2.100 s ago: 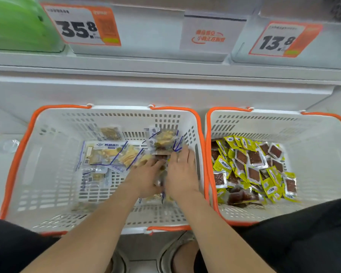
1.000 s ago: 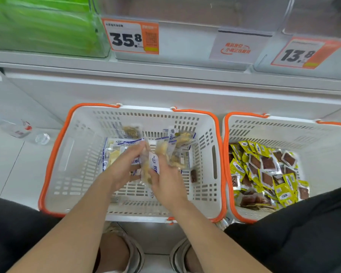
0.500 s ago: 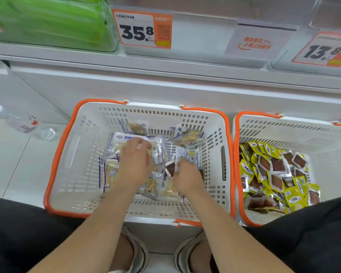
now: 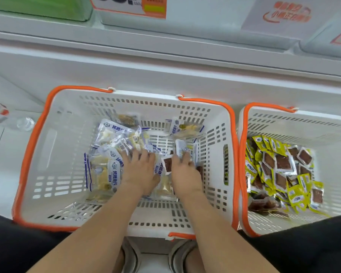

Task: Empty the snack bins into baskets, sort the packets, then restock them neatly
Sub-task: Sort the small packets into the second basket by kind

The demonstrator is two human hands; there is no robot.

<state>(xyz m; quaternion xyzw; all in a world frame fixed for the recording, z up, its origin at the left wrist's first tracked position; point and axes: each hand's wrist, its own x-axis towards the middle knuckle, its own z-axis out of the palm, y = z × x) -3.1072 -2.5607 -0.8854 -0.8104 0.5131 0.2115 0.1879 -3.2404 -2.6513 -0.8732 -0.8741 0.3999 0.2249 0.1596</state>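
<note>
Two white baskets with orange rims stand side by side on the floor. The left basket [image 4: 53,138] holds several clear blue-and-white packets of pale fish slices [image 4: 110,146]. Both my hands are down among them. My left hand [image 4: 140,170] lies palm down on the pile with its fingers spread. My right hand [image 4: 184,174] has its fingers curled round a small clear packet with a brown square [image 4: 167,164]. A second brown packet [image 4: 199,170] lies just right of that hand. The right basket [image 4: 283,123] holds several yellow packets with brown squares [image 4: 280,168].
A white shelf unit [image 4: 165,62] with orange price tags [image 4: 132,5] runs along behind the baskets. A clear plastic bottle [image 4: 10,120] lies on the floor to the left. My knees in black cloth frame the bottom corners, and my shoes [image 4: 177,255] show below the left basket.
The view has tipped down and closer to the baskets. My left hand has slid down over the pile. My right hand now has the brown-square packet at its fingers.
</note>
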